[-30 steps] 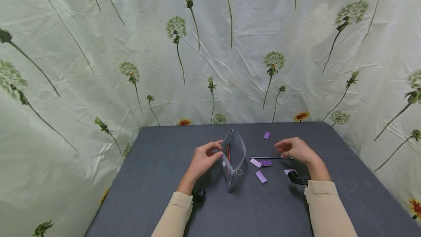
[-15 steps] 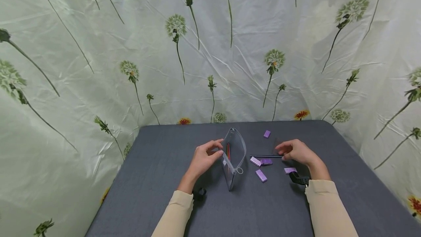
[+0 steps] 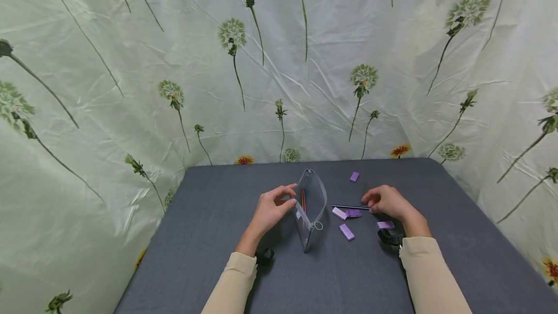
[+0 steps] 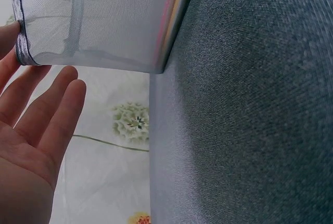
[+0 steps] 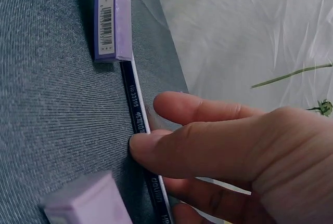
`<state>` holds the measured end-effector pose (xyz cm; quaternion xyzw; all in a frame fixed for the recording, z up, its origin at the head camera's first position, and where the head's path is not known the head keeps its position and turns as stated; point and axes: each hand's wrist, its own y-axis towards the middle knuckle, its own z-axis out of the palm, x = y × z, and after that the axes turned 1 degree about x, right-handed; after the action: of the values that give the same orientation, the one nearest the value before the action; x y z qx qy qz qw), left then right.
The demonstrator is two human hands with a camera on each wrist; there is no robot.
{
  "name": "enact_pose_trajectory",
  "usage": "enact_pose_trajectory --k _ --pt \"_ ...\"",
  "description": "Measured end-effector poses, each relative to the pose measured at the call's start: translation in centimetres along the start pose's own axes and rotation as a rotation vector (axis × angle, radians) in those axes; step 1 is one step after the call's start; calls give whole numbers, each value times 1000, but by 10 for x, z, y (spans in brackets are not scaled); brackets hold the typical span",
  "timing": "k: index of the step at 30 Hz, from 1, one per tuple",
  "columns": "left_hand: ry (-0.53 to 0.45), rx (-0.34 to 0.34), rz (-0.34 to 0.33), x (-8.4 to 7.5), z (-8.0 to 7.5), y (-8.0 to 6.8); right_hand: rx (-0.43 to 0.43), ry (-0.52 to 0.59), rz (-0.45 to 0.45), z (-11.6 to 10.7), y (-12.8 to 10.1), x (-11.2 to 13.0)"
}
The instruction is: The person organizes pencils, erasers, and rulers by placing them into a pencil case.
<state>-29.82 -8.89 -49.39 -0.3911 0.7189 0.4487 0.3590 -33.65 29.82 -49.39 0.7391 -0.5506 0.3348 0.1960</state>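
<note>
My left hand (image 3: 271,208) pinches the near-left rim of a grey mesh zip pouch (image 3: 323,210), which stands upright with its mouth spread. Inside it, reddish and yellow pencils (image 3: 303,201) lean lengthwise. In the left wrist view the thumb and index finger hold the pouch's edge, while the other fingers extend loosely. To the right, my right hand (image 3: 388,201) pinches a dark pencil (image 3: 346,206) near its right end, close over the table. The right wrist view shows the thumb across the pencil's printed side (image 5: 133,96), with the other fingers partly hidden behind.
Several small purple boxes lie around the pencil: a pale one (image 3: 339,213), a darker one (image 3: 353,213), one nearer (image 3: 347,232), one by the right wrist (image 3: 385,225) and one farther back (image 3: 354,177). A dandelion-print sheet (image 3: 279,62) hangs behind the grey table (image 3: 218,236).
My right hand has moved slightly left and its fingers have closed together on the pencil. My left hand and the pouch have stayed in place.
</note>
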Motion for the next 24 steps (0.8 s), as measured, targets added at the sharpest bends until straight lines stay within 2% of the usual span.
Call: enact_pose_trajectory --k 8,13,24 --pt "13 -4 1 0 0 0 36 -53 -51 0 -1 0" --pt "11 -2 0 0 0 -2 67 -76 -46 0 -2 1" --pt "-4 -2 12 -2 0 -1 39 -128 -60 -7 -8 12"
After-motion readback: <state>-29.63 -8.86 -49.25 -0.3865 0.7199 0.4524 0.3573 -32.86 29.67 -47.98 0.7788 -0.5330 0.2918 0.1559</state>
